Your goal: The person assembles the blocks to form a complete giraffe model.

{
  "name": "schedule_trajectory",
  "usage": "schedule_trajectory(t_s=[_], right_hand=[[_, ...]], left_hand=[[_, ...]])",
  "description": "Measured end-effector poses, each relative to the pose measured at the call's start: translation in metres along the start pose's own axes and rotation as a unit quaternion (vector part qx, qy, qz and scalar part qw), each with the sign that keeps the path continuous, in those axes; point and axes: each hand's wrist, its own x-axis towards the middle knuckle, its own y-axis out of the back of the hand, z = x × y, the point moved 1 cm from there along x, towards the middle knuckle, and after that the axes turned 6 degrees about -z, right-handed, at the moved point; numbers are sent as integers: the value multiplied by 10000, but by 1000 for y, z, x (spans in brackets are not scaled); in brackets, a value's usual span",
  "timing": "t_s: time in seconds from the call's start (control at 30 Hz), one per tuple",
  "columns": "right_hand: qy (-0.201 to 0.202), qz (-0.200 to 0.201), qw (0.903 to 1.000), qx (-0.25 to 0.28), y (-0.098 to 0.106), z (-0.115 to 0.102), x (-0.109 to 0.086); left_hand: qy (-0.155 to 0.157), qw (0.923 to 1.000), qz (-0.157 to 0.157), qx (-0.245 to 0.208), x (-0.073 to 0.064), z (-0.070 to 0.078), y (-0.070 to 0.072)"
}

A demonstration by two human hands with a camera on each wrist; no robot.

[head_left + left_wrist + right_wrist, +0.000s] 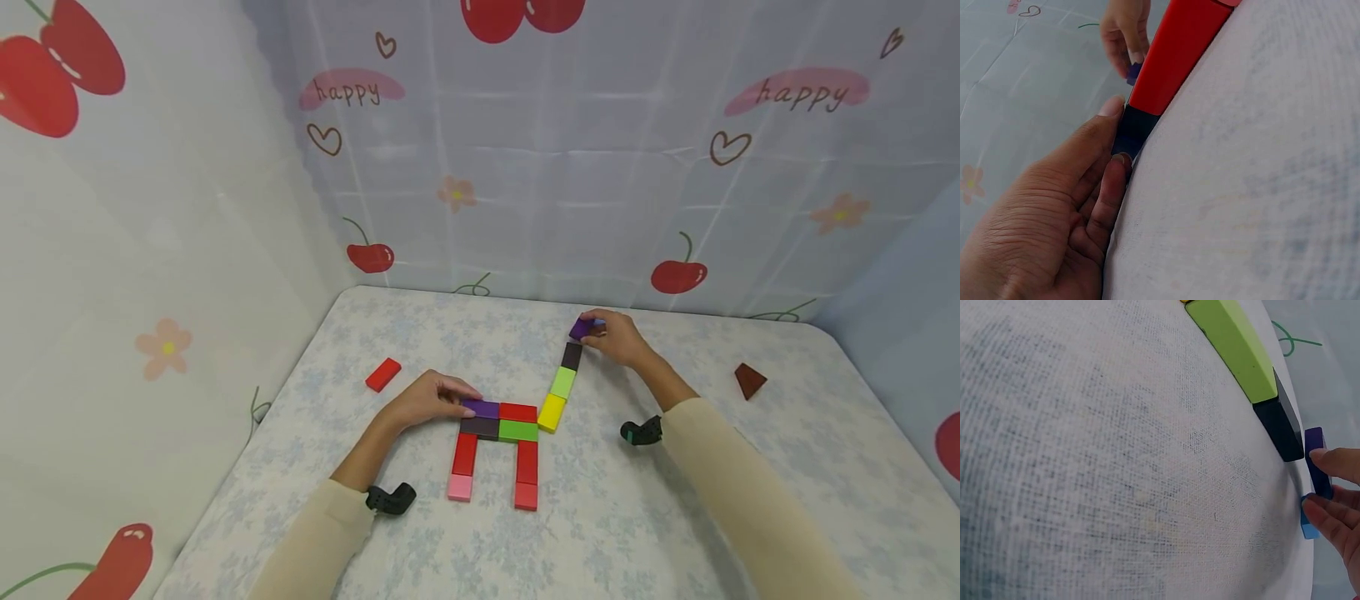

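My left hand pinches the left end of a purple block, thumb and forefinger at its edges. Beside that block lies a red one, with a dark block and a green block along their near side. My right hand holds another purple block between thumb and fingers, just past the far end of a slanting row. That row has a yellow block, a lime block and a black block. At my right fingertips, a light blue block also shows.
Two legs run toward me from the flat shape: a red block with a pink one, and two red blocks. One loose red block lies at left, a brown four-sided piece at right. A curtain hangs behind the table.
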Motion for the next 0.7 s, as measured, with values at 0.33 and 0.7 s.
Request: schedule_trajectory(t_s=[0.33, 0.7], right_hand=[[228, -314, 9971, -650, 1, 3, 8], [138, -570, 9954, -760, 2, 7, 10]], left_hand=[[26, 10000, -33, 57, 1, -2, 1], [-36, 10000, -16, 76, 1, -4, 2]])
